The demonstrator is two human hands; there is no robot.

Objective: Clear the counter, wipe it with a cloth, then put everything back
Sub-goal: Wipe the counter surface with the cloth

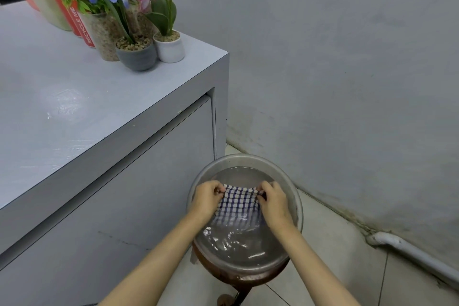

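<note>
Blue-checked cloth (238,202) stretched over one water-filled metal basin (248,160), left hand (207,196) and right hand (273,200) each pinching a top corner. One grey pot (136,57), one white pot (170,48) on bench (62,107).

Bare forearms (154,263); left grip (207,197), right grip (273,200) bare.
</note>
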